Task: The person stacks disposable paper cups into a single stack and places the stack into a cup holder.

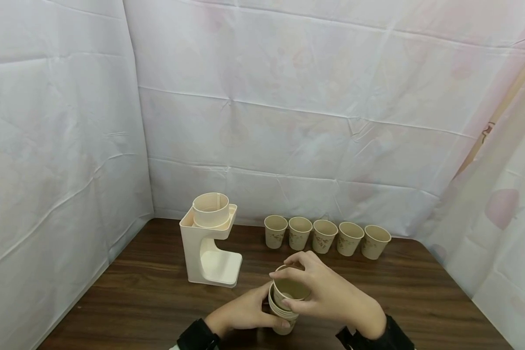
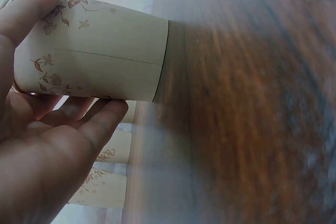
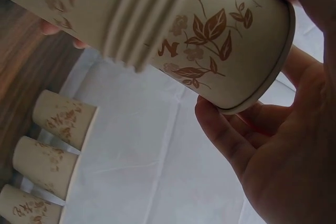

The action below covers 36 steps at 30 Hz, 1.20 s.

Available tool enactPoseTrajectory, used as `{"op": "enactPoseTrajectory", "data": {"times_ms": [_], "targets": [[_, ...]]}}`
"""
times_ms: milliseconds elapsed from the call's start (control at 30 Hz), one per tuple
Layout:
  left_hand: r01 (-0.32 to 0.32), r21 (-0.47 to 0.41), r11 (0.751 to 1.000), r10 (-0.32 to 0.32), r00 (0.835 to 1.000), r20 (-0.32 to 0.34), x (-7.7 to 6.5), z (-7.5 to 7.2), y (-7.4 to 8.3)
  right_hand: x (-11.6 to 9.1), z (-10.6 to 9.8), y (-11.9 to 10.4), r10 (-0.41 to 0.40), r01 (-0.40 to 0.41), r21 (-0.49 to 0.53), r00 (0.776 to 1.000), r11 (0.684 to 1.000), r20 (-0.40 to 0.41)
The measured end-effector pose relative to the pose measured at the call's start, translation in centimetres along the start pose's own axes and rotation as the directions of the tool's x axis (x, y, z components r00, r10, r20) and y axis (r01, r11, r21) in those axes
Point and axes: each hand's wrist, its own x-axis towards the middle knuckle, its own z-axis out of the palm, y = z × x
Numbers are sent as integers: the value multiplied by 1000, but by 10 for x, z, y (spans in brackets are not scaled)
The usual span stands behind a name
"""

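Note:
My left hand grips a nested stack of paper cups from the side, thumb and fingers around it. In the left wrist view the stack has a brown leaf print, and its base is right at the tabletop. Over it, my right hand holds the top paper cup by its rim. This cup stands partway out of the stack, its lower end inside the rims below. The right wrist view shows fingertips on the rim of the cup and several stacked rims beneath.
A cream cup-dispenser-like stand with a round open tube on top is at the left. Several upright paper cups form a row along the back of the brown wooden table. White cloth hangs behind and at the sides.

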Motion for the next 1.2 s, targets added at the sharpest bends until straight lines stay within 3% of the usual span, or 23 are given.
{"op": "enactPoseTrajectory", "data": {"times_ms": [433,867,1200], "targets": [[43,23,999,-43,999,-9,-4,0,3,-6,17,1,67,-72,35,992,997,110],[-23,-50,998,25,999,40,-3,0,2,-8,24,2,47,-51,37,993,998,108],[-11,-23,1000,12,1000,27,-3,0,2,-10,25,4,58,-64,44,990,997,125]]}}
